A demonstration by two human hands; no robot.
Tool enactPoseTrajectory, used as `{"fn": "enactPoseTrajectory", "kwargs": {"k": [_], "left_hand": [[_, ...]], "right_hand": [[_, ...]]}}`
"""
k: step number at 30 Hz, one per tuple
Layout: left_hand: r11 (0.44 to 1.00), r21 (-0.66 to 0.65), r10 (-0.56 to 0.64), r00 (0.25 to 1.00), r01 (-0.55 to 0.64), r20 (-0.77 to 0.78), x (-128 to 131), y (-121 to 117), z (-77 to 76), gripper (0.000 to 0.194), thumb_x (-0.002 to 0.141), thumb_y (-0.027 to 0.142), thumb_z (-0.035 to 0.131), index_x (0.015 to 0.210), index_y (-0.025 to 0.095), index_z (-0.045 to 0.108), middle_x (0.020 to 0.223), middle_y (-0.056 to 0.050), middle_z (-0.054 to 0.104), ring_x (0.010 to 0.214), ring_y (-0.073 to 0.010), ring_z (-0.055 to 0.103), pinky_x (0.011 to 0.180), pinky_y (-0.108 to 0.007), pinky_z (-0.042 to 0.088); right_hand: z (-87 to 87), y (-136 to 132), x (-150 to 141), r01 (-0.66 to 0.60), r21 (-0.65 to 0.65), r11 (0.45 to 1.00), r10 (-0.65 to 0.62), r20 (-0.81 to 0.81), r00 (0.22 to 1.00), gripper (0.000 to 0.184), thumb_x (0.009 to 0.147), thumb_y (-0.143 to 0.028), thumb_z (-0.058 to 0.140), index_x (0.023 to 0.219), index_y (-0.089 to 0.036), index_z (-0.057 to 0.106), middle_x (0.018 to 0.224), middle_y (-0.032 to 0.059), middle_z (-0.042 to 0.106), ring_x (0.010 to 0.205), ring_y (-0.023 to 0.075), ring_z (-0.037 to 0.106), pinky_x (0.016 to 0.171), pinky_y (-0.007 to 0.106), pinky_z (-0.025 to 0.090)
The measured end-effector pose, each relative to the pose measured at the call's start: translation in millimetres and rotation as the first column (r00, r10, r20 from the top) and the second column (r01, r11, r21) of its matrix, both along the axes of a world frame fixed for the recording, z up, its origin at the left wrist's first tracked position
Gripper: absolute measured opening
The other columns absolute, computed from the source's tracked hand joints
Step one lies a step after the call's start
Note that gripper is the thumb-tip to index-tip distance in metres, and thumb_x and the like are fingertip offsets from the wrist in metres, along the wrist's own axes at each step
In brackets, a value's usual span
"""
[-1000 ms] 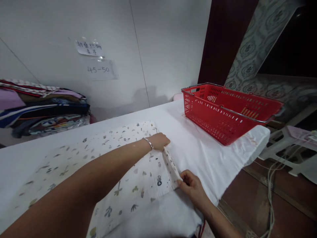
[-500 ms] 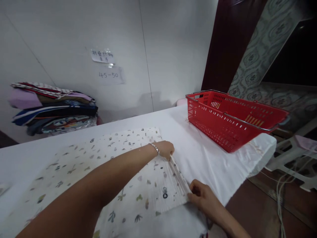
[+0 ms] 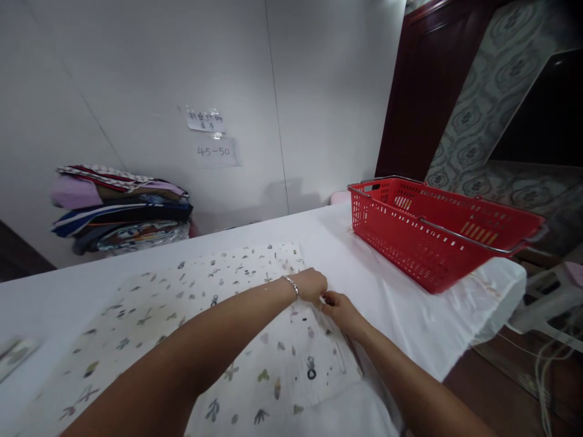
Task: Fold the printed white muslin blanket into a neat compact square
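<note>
A thin white cloth [image 3: 255,358] printed with small plants and animals lies spread over the white-covered table [image 3: 387,309]. My left hand [image 3: 312,284], with a silver bracelet at the wrist, is closed on the cloth's right edge. Right beside it, my right hand [image 3: 341,312] pinches the same edge, thumb and fingers together. The hands nearly touch. Below them the edge runs toward me, slightly rumpled, partly hidden by my right forearm.
A red plastic basket [image 3: 423,243] with metal handles stands at the table's right end. Folded clothes [image 3: 122,206] are piled at the back left by the wall. At the left edge lies a folded printed piece [image 3: 18,355]. A white stool [image 3: 546,303] stands right of the table.
My right hand has moved up along the cloth's edge from its near corner to my left hand. My left hand stays on the edge. The view has shifted slightly.
</note>
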State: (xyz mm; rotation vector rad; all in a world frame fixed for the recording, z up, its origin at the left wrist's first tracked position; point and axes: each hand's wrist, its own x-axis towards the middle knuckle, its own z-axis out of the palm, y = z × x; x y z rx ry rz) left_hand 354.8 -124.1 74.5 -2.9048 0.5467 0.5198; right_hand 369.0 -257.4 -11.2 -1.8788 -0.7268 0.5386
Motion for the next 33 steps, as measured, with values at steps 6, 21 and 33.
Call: {"fn": "enactPoseTrajectory", "kwargs": {"k": [6, 21, 33], "left_hand": [[0.984, -0.177, 0.016, 1.0, -0.015, 0.003, 1.0, 15.0, -12.7, 0.021, 0.067, 0.038, 0.069, 0.079, 0.021, 0.07, 0.079, -0.004, 0.07, 0.076, -0.0196, 0.063, 0.069, -0.028, 0.046], [0.564, -0.408, 0.809, 0.579, -0.718, 0.099, 70.6, 104.6, -30.2, 0.046, 0.073, 0.05, 0.057, 0.103, 0.015, 0.058, 0.115, -0.014, 0.061, 0.104, -0.0279, 0.057, 0.081, -0.034, 0.045], [0.473, -0.411, 0.879, 0.448, -0.779, 0.163, 85.7, 124.5, -64.4, 0.028, 0.08, 0.028, 0.048, 0.106, 0.018, 0.051, 0.109, -0.013, 0.064, 0.098, -0.0228, 0.061, 0.072, -0.029, 0.045]], "right_hand": [[-19.6, -2.7, 2.2, 0.05, 0.06, 0.997, -0.049, -0.02, 0.999, 0.02, 0.072, -0.033, 0.054, 0.072, -0.014, 0.06, 0.064, -0.0012, 0.053, 0.062, 0.0124, 0.044, 0.057, 0.023, 0.034], [-2.3, -0.6, -12.2, -0.038, -0.049, 0.998, 0.049, 0.254, 0.966, 0.018, 0.076, -0.021, 0.046, 0.059, -0.018, 0.04, 0.056, -0.0057, 0.036, 0.057, 0.009, 0.035, 0.053, 0.022, 0.023], [-2.5, -0.8, -19.8, -0.083, -0.254, 0.964, 0.189, 0.43, 0.883, 0.011, 0.079, -0.019, 0.044, 0.071, -0.02, 0.051, 0.073, 0.0003, 0.059, 0.067, 0.0128, 0.051, 0.061, 0.023, 0.029]]}}
